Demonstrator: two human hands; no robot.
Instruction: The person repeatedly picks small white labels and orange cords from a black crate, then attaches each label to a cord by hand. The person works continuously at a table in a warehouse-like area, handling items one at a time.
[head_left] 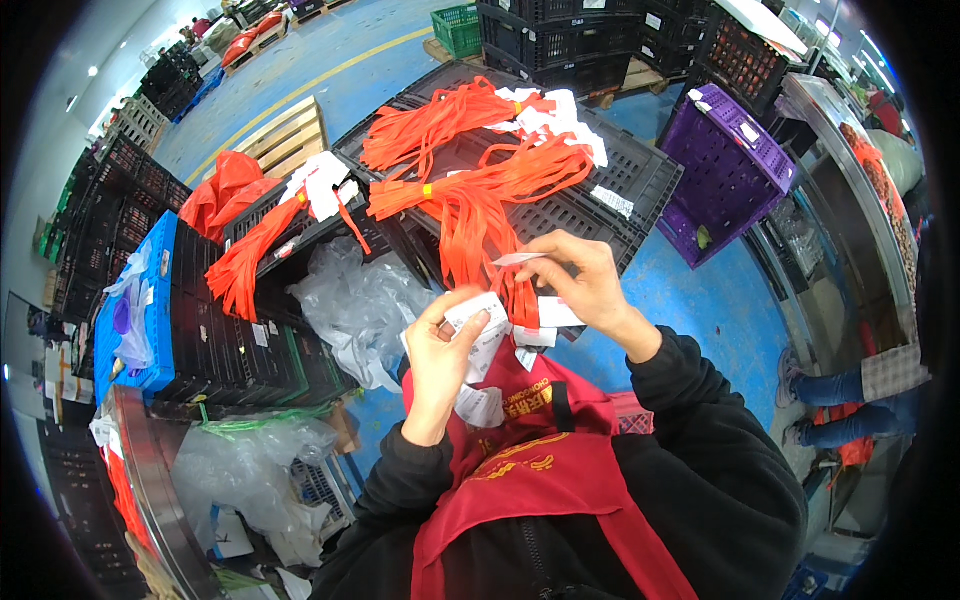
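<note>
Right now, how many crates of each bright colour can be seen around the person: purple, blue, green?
Purple crate: 1
Blue crate: 1
Green crate: 1
Total: 3

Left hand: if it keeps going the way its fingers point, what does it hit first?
Likely the bundle of orange strips hanging just beyond the white tags that the left hand pinches; depth is unclear from one view.
</note>
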